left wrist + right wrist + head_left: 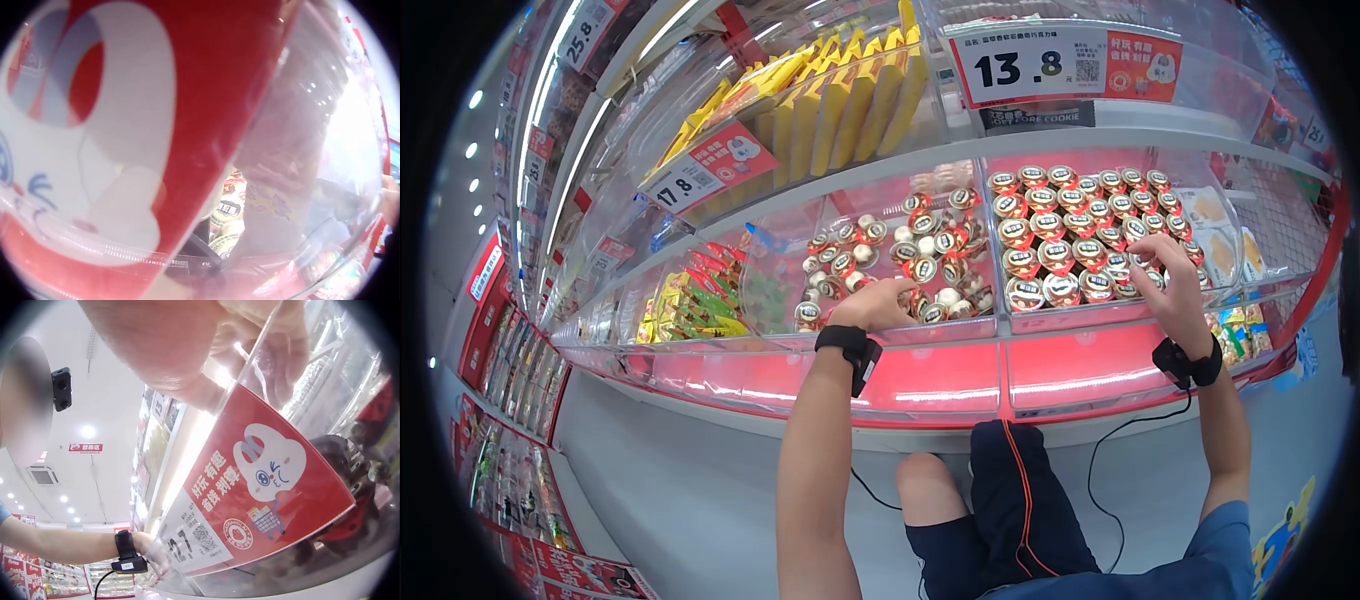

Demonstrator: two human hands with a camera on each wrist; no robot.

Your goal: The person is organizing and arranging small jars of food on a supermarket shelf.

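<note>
Small round snack cups with dark-and-white lids lie jumbled in a clear bin, the loose cups [865, 240] at different tilts, some with pale undersides up. My left hand [875, 305] reaches over the bin's front wall and down among them; its fingertips are partly hidden. In the adjoining bin to the right, matching cups [1055, 255] stand upright in close rows, lids up. Over the right end of these rows is my right hand [1172, 285], thumb and forefinger apart at the cups near the front. The right wrist view shows this hand [262, 356] bent over the clear front wall.
A clear divider [992, 250] separates the two bins. Yellow packets [840, 115] fill the shelf above, beside a price sign [1065, 65]. Bright wrapped snacks [695, 295] lie to the left. A red price card [269, 475] covers the right bin's front wall.
</note>
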